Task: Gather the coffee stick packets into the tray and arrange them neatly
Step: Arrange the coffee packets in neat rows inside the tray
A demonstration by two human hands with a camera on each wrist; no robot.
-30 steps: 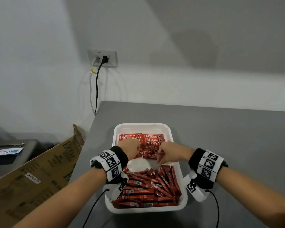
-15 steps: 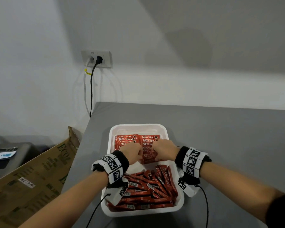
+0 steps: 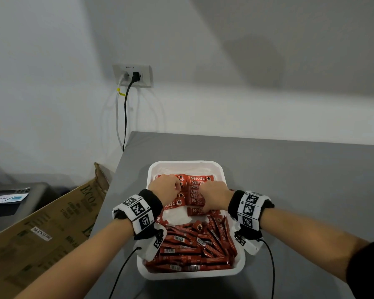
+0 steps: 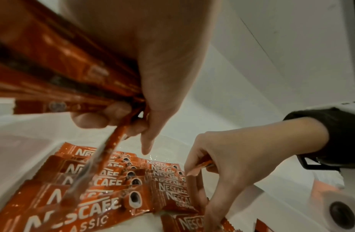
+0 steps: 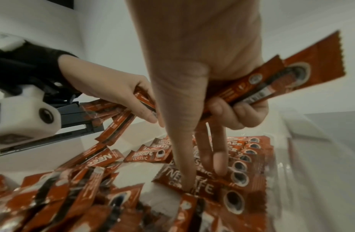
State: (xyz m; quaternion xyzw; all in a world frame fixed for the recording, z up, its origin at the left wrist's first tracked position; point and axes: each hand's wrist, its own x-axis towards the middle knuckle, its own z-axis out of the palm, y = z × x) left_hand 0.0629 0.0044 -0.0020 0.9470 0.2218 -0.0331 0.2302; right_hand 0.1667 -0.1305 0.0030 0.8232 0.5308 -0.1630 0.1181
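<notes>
A white tray [image 3: 186, 164] sits on the grey table. Red coffee stick packets lie in two neat rows [image 3: 198, 182] in its far half, and a loose pile [image 3: 194, 249] fills its near half. Both hands hover over the rows. My left hand [image 3: 165, 187] grips a bundle of packets [image 4: 53, 70] in curled fingers, one stick dangling down. My right hand [image 3: 212, 196] holds a few packets [image 5: 272, 83] under its curled outer fingers, while its thumb and forefinger [image 5: 184, 157] press on the nearest packet of the right row [image 5: 210, 188].
A cardboard box [image 3: 52, 216] leans against the table's left edge. Above it, a wall socket [image 3: 132, 75] has cables hanging down. Bare grey tabletop [image 3: 300, 180] stretches right of the tray. Wrist-camera cables trail off the near edge.
Both hands have moved forward onto the neat rows in the tray's far half. The right hand came in from the right and now presses on the right row.
</notes>
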